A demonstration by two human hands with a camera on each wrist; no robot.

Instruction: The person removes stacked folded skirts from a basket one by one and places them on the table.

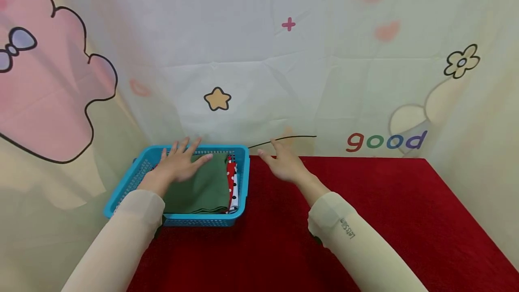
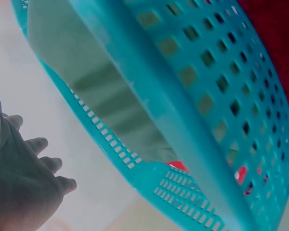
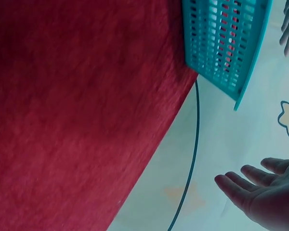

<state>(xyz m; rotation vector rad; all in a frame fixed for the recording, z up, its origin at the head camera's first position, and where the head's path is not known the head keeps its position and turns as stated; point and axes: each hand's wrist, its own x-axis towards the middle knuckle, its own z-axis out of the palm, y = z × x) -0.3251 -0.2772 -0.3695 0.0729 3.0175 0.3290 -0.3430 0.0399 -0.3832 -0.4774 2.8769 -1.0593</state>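
Observation:
A blue plastic basket [image 1: 198,220] with latticed walls stands at the back left of the red-covered table. Inside lies a folded green cloth [image 1: 198,188], and along its right side show a red polka-dot cloth [image 1: 231,179] and a white cloth with black dots [image 1: 234,193]. Over the basket my left hand [image 1: 178,163] hovers with fingers spread, holding nothing; the left wrist view shows its fingers apart from the rim. To the right of the basket, my right hand [image 1: 285,163] is held above the table's back edge, fingers extended and nothing in it.
The red table cover [image 1: 365,220] stretches to the right and front. Behind it hangs a pale printed curtain [image 1: 251,66] with a star, hearts and the word "good". A thin dark curved line [image 3: 195,154] runs beside the basket at the table's back edge.

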